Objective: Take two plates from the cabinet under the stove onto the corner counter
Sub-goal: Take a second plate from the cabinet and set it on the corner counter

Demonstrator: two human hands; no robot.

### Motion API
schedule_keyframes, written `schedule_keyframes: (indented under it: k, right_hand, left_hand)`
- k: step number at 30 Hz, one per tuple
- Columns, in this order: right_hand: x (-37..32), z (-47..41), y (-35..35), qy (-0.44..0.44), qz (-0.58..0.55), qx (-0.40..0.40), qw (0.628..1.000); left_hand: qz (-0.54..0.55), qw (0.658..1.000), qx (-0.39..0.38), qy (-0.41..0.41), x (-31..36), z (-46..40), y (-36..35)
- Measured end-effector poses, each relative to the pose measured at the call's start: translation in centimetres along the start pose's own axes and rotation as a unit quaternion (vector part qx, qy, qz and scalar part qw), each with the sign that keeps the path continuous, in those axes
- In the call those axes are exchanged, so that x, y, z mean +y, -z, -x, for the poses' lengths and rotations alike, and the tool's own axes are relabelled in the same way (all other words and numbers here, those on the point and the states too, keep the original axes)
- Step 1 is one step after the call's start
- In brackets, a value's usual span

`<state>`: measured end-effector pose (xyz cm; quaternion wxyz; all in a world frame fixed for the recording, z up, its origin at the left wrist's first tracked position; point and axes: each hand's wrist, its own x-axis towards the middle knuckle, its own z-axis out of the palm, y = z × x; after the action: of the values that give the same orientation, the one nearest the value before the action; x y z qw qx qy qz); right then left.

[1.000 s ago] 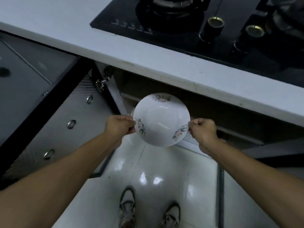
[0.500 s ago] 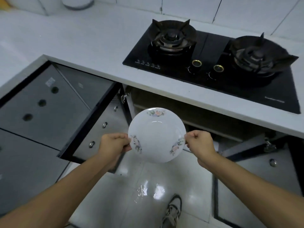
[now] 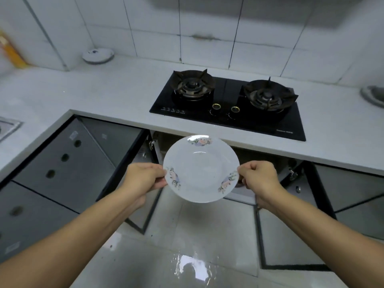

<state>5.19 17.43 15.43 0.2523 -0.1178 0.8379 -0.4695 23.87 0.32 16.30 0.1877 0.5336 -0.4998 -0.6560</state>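
Observation:
A white plate [image 3: 201, 169] with flower prints on its rim hangs level in front of the open cabinet [image 3: 259, 156] under the stove. My left hand [image 3: 144, 177] grips its left rim and my right hand [image 3: 257, 178] grips its right rim. Whether a second plate lies under it I cannot tell. The plate is below the edge of the white counter [image 3: 116, 94], whose corner stretches to the far left.
A black two-burner gas stove [image 3: 228, 102] sits in the counter straight ahead. A white dish [image 3: 98, 55] stands in the back corner by the tiled wall. Both cabinet doors [image 3: 145, 204] stand open beside my arms. A sink edge [image 3: 8, 127] shows at left. The floor is wet.
The plate has come up and out from the cabinet, held by both hands. My view has lifted from the floor and cabinet to the counter, stove and wall.

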Motion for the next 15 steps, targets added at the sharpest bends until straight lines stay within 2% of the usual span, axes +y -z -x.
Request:
schedule_keyframes:
  k: [15]
  right_hand:
    - [-4.1,7.1,17.9,0.0,-0.081,0.059,0.995]
  left_hand:
    - [0.006,0.997,-0.061,-0.045,7.4,13.5,-9.5]
